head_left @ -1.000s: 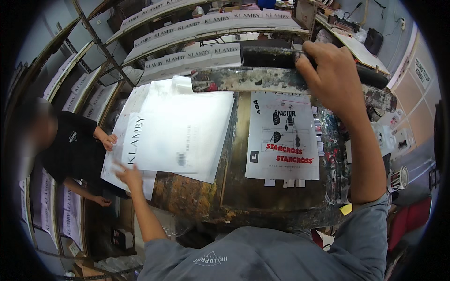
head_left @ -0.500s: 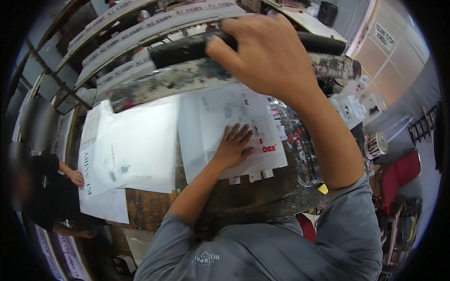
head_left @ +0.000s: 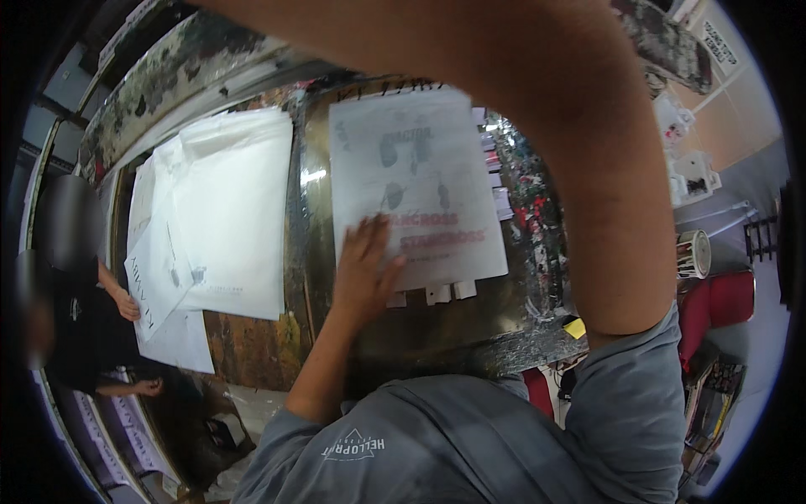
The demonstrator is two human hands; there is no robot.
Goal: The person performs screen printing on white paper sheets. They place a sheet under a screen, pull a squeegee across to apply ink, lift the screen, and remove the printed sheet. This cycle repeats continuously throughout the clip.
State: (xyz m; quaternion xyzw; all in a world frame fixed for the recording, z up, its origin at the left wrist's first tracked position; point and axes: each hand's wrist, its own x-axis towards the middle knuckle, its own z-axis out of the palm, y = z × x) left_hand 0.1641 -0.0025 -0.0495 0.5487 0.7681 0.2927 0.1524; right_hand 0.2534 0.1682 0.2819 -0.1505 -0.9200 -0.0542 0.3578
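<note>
A frosted, see-through plastic sheet (head_left: 361, 168) with grey and red print lies on the dark worktable (head_left: 420, 336). My left hand (head_left: 365, 273) rests at its lower left edge, fingers spread and nothing held in them. Small pale tabs (head_left: 438, 294) stick out from under the sheet's near edge. My right forearm (head_left: 520, 50) sweeps across the top of the view toward the upper left. The right hand itself is beyond the picture's edge.
Left of the sheet lies a pile of white translucent sheets (head_left: 243, 210). Another person's hand (head_left: 126, 304) touches a printed sheet beside it. A paint-smeared beam (head_left: 151, 84) crosses the upper left. At right stand a tin can (head_left: 693, 254) and a red chair (head_left: 722, 307).
My right hand has gone up out of view, and the black bar it was at no longer shows. My left hand has slid left to the sheet's edge, uncovering more red print.
</note>
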